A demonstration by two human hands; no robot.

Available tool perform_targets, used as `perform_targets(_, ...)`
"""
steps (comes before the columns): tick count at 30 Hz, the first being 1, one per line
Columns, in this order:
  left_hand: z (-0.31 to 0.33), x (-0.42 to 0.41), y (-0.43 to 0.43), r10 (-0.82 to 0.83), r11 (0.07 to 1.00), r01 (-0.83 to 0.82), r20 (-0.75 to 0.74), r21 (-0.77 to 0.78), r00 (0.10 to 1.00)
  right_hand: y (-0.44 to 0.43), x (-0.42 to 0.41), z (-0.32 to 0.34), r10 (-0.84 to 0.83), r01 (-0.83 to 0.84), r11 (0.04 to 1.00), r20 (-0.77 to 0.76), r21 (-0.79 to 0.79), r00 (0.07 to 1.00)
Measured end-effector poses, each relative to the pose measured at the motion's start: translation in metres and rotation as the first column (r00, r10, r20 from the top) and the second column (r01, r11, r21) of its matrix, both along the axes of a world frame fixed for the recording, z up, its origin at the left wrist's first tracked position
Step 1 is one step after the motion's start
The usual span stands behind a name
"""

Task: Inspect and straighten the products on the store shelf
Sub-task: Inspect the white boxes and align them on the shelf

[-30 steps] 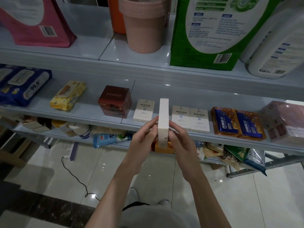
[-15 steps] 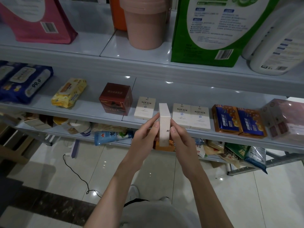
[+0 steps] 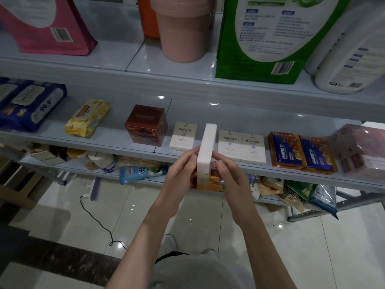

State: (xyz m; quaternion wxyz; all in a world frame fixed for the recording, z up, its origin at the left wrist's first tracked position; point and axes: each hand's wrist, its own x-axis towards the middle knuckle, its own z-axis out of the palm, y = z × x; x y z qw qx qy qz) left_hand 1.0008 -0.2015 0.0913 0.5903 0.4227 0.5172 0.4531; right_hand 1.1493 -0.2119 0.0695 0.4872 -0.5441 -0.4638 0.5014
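Observation:
I hold a flat cream box (image 3: 206, 151) edge-on in front of the middle shelf (image 3: 116, 140). My left hand (image 3: 180, 174) pinches its left face and my right hand (image 3: 230, 174) pinches its right face near the lower end. On the shelf behind, one matching cream box (image 3: 183, 136) stands to the left and two more (image 3: 241, 147) stand to the right, with a gap between them behind the held box. A dark red box (image 3: 146, 125) stands further left.
Two blue-and-orange packs (image 3: 302, 153) and a pink wrapped bundle (image 3: 362, 151) sit to the right. Yellow wipes (image 3: 87, 117) and blue wipes (image 3: 31, 105) lie left. The upper shelf carries a pink tub (image 3: 183, 30) and a green box (image 3: 270, 38). The bottom shelf holds loose snack bags (image 3: 295, 192).
The held box stays upright between both hands; it turned slightly, showing some print half a second ago and its plain edge now. My right fingers shifted lower on it.

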Motion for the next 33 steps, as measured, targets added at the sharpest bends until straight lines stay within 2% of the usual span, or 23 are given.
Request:
perform_targets(4,-0.003,0.001,0.001,0.059,0.998,-0.059,-0.030,-0.019,0.998,0.001,-0.002,0.001,-0.103,0.103,0.994,-0.025,-0.025,0.994)
perform_targets(7,-0.005,0.005,0.001,0.067,0.997,-0.068,-0.055,-0.022,0.996,0.000,-0.003,0.000,-0.049,0.049,0.999,0.005,0.009,0.999)
perform_targets(11,-0.005,0.006,-0.001,0.034,0.998,-0.028,-0.109,0.056,0.993,-0.002,-0.001,0.000,0.036,-0.037,0.999,0.025,0.037,0.999)
perform_targets(19,-0.002,0.003,0.000,0.043,0.998,-0.038,-0.090,0.055,0.995,-0.004,-0.001,0.007,-0.017,0.022,0.998,-0.089,0.064,0.996)
perform_targets(28,-0.003,0.001,0.001,0.006,0.998,0.000,-0.102,0.059,0.995,-0.006,0.000,0.010,0.049,-0.038,0.994,-0.111,0.098,0.993)
perform_targets(33,-0.003,0.001,0.000,0.002,0.995,0.007,-0.096,0.095,0.995,-0.006,0.001,0.006,0.039,-0.030,0.998,-0.180,0.050,0.983)
